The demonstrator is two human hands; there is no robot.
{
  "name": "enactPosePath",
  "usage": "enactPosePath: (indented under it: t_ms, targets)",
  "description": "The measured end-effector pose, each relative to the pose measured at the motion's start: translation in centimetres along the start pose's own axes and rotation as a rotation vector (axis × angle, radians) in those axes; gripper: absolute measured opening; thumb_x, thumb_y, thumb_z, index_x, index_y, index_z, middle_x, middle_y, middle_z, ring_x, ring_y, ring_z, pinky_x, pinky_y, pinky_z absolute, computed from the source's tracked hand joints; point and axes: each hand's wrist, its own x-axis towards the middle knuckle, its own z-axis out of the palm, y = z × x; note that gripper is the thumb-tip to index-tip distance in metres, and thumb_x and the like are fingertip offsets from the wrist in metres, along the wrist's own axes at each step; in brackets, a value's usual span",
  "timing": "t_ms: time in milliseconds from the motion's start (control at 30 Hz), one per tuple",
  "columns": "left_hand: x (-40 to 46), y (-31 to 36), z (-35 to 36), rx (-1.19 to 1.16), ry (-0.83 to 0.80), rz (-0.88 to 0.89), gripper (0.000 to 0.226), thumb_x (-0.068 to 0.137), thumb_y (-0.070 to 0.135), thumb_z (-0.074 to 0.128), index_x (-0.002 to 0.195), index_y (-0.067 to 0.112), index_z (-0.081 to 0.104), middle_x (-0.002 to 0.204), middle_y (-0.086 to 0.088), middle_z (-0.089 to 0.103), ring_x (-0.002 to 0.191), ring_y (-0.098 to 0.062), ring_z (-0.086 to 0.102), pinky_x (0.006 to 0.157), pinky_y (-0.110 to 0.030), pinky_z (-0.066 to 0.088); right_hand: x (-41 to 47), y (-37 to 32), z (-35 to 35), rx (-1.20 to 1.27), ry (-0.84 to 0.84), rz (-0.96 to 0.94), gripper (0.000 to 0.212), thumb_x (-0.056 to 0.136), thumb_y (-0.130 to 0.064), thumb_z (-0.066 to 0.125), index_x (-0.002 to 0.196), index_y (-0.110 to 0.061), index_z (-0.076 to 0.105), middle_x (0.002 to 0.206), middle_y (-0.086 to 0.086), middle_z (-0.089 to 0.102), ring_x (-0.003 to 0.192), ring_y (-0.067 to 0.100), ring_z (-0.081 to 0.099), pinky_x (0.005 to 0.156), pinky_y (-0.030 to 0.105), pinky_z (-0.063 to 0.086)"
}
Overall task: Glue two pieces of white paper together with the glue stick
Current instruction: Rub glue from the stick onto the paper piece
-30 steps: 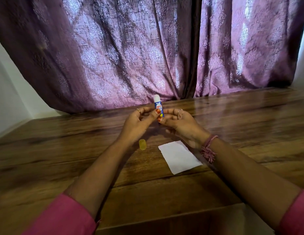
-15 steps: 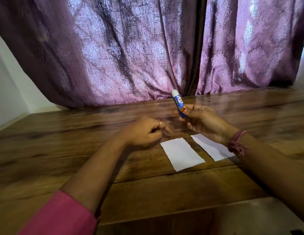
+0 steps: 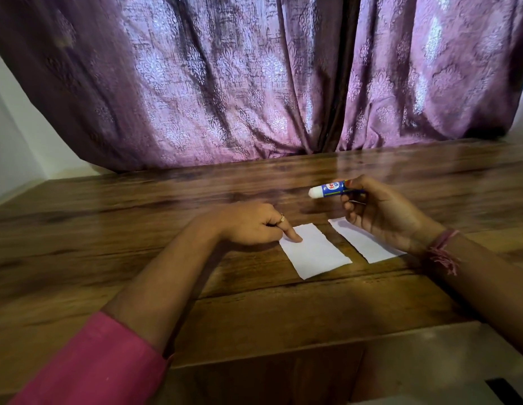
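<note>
Right hand (image 3: 382, 211) is gripping the blue-labelled plastic glue stick (image 3: 327, 190), uncapped white tip pointing left, long axis near horizontal, raised off the brown wooden desk (image 3: 137, 217). Left hand (image 3: 248, 223) is pinning the near-left white rectangular paper piece (image 3: 314, 251) with 1 extended fingertip at its far-left corner, other fingers curled. 2nd white paper strip (image 3: 359, 242) is lying just right of that piece, partly under the right hand. Pinned piece is sitting below-left of the glue tip; right hand is nearer the glue job, likely swinging tip down onto it.
</note>
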Motion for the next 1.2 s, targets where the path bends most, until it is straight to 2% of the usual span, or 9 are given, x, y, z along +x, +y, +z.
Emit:
enactPosePath:
  t_ms: [133,233,367,467,567,733,833,1000,1200]
  targets:
    - [-0.1,0.5,0.1,-0.026,-0.035,-0.033,0.031,0.092,0.024,0.052,0.118,0.034,0.066,0.095,0.012,0.072,0.061,0.006,0.049,0.063,-0.016,0.039,-0.1,-0.4,0.0,0.004,0.021,-0.04,0.027,0.088,-0.02,0.059,0.067,-0.017,0.076,0.06,-0.005,0.062,0.053,0.003,0.056,0.053,0.014,0.046]
    - [-0.4,1.3,0.3,-0.102,-0.039,-0.083,0.042,0.076,0.05,0.054,0.112,0.034,0.069,0.09,0.031,0.068,0.063,0.014,0.053,0.06,-0.008,0.037,0.0,-0.6,0.0,0.04,0.043,-0.058,0.025,0.087,-0.02,0.061,0.066,-0.019,0.074,0.06,-0.006,0.061,0.053,0.003,0.055,0.053,0.014,0.045]
    - [-0.5,2.3,1.2,-0.45,-0.14,-0.134,0.079,0.059,0.054,0.057,0.107,-0.008,0.061,0.047,0.01,0.047,0.042,-0.009,0.033,0.042,-0.015,0.03,0.2,-0.6,-0.1,0.063,0.054,-0.04,0.015,0.088,-0.022,0.058,0.079,-0.016,0.068,0.059,-0.005,0.059,0.051,0.003,0.053,0.05,0.013,0.045]
    - [-0.6,3.0,1.3,-0.573,-0.231,-0.131,0.068,0.071,0.039,0.059,0.109,-0.017,0.054,0.042,0.01,0.042,0.035,-0.006,0.031,0.038,-0.012,0.028,0.2,-0.5,-0.1,0.078,0.064,-0.014,0.016,0.089,-0.026,0.056,0.085,-0.013,0.064,0.057,-0.004,0.059,0.049,0.004,0.051,0.049,0.013,0.046]
    - [-0.8,3.4,1.2,-0.672,-0.208,-0.124,0.032,0.088,0.013,0.051,0.114,-0.002,0.063,0.041,0.01,0.041,0.033,-0.004,0.03,0.036,-0.013,0.026,0.0,-0.6,0.0,0.081,0.076,0.008,0.021,0.09,-0.029,0.051,0.085,-0.011,0.061,0.055,-0.003,0.058,0.044,0.005,0.05,0.044,0.014,0.044]
    - [-0.8,2.8,0.6,-0.626,0.079,-0.11,0.029,0.091,0.005,0.051,0.117,0.011,0.064,0.055,0.002,0.052,0.041,-0.003,0.038,0.042,-0.014,0.031,-0.3,-0.8,-0.2,0.066,0.074,0.036,0.025,0.088,-0.032,0.05,0.08,-0.012,0.063,0.054,-0.003,0.057,0.043,0.005,0.047,0.042,0.015,0.04]
    - [-1.0,2.0,0.8,-0.431,-0.037,-0.112,0.034,0.093,0.013,0.054,0.126,0.021,0.058,0.057,0.014,0.056,0.045,0.0,0.042,0.046,-0.013,0.032,-0.5,-1.1,-0.2,0.076,0.062,0.042,0.031,0.086,-0.033,0.05,0.077,-0.016,0.074,0.054,-0.003,0.053,0.045,0.005,0.043,0.043,0.014,0.039]
    - [-1.2,1.1,1.0,-0.396,-0.185,-0.125,0.038,0.095,0.021,0.05,0.131,0.035,0.051,0.057,0.011,0.05,0.055,-0.009,0.043,0.055,-0.024,0.033,-1.7,-1.1,-0.2,0.153,0.018,0.104,0.025,0.083,-0.031,0.058,0.071,-0.013,0.073,0.059,-0.001,0.055,0.049,0.007,0.049,0.049,0.018,0.048]
    - [-1.3,1.1,0.7,-0.357,-0.223,-0.112,0.041,0.089,0.023,0.051,0.125,0.042,0.057,0.055,0.013,0.053,0.049,-0.004,0.042,0.049,-0.012,0.035,-3.1,0.1,0.9,0.12,-0.012,0.124,0.013,0.068,-0.014,0.068,0.08,-0.009,0.068,0.059,-0.002,0.055,0.048,0.003,0.051,0.05,0.021,0.052]
